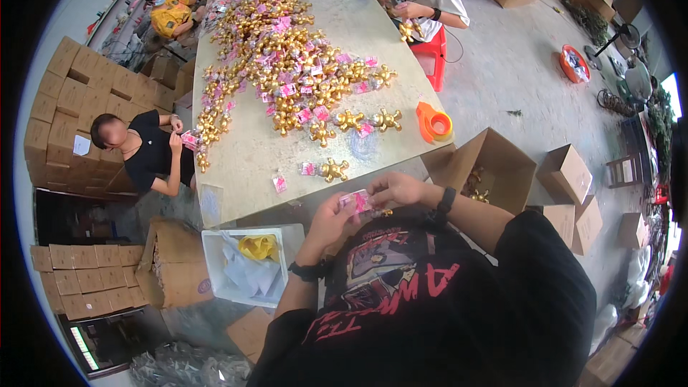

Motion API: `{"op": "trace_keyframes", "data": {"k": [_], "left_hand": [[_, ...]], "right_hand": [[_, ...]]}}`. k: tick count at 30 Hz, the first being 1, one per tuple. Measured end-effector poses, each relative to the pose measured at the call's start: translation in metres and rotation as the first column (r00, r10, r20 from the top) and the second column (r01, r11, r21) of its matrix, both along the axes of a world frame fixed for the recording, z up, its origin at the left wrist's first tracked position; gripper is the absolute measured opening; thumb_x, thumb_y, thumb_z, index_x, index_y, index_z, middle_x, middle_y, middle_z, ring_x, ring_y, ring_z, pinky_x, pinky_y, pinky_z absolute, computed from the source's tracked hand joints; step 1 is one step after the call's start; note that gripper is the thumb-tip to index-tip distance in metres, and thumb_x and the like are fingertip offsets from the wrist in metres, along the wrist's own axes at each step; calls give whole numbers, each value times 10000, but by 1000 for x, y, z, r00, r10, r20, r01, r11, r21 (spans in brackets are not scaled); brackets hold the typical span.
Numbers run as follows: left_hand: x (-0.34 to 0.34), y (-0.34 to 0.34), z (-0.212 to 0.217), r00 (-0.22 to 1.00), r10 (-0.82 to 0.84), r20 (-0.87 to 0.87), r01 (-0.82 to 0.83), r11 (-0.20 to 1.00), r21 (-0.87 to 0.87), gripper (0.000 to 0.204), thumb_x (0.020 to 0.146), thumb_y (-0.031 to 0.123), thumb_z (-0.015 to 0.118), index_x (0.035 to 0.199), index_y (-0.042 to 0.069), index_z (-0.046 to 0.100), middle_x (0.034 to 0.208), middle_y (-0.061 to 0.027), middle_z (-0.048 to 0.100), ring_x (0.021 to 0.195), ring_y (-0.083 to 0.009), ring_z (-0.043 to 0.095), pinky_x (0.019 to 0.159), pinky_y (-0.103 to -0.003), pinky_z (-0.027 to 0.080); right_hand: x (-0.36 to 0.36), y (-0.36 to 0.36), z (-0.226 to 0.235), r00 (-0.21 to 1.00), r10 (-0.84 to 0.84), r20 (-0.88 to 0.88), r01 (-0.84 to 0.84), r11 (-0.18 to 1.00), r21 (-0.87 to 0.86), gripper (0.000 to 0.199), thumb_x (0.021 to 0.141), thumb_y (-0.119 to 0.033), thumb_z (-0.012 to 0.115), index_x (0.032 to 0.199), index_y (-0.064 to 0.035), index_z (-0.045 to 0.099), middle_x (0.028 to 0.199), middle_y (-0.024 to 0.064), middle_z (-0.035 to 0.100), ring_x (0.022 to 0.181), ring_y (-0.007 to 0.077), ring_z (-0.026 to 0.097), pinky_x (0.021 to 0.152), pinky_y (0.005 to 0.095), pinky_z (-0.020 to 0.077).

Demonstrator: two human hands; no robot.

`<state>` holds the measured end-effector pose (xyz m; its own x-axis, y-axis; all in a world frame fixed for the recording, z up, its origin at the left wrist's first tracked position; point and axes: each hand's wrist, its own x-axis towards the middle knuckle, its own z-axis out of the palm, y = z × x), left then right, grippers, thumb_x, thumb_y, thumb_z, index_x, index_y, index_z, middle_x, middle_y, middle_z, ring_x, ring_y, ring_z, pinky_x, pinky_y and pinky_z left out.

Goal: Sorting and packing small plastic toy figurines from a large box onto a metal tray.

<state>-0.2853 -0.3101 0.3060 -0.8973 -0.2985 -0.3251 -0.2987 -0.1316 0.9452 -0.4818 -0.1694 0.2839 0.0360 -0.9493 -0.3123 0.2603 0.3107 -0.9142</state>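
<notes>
I've got left hand [328, 221] and right hand [395, 190] fingers pinching a pink-and-white packet [356, 202], just off the table's [247, 190] near edge. Likely light, bendy, slippery; hold by edges. Gold piece [387, 213] at right mostly hidden, probably smooth, hard.

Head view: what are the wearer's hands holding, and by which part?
A small pink-and-white packet: left hand at its left side, right hand at its right. Attachment to the shiny gold piece below: unclear.
</notes>
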Motion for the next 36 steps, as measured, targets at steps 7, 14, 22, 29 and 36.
{"op": "trace_keyframes", "data": {"k": [7,14,22,29,36], "left_hand": [[11,-11,-23,974,189,129,-196,980,42,248,986,152,559,1175,-8,542,902,-96,669,784,-143,634,712,-276,531],[47,-11,-34,951,268,154,-278,959,46,225,993,174,552,1162,25,551,910,-99,667,722,-128,608,666,-265,501],[129,12,-82,829,418,371,-477,875,79,284,977,268,597,1111,17,586,914,-85,671,779,-137,639,677,-272,521],[179,55,-103,677,463,573,-593,804,51,328,973,309,598,1101,8,569,924,-125,683,753,-160,660,671,-272,522],[215,127,-125,544,475,692,-687,726,42,280,1008,284,543,1132,37,587,924,-97,684,720,-157,639,673,-286,532]], "right_hand": [[-13,-16,-31,916,-386,113,346,900,265,145,898,-136,621,856,1,642,768,92,657,678,157,655,585,316,549],[-110,-85,-54,823,-315,-473,429,890,155,254,890,-216,556,778,-26,682,705,99,676,613,171,650,566,336,526],[-238,-187,-36,586,-774,-240,748,630,-207,326,924,-135,586,1209,19,540,1007,105,672,762,186,647,614,311,538],[-262,-194,-102,563,-631,-533,749,663,6,495,882,-198,617,1299,44,508,1122,166,670,857,218,674,699,326,553],[-301,-205,-195,217,-299,-929,636,765,-98,390,846,-292,611,1117,-16,656,1033,215,682,960,369,662,862,447,517]]}}
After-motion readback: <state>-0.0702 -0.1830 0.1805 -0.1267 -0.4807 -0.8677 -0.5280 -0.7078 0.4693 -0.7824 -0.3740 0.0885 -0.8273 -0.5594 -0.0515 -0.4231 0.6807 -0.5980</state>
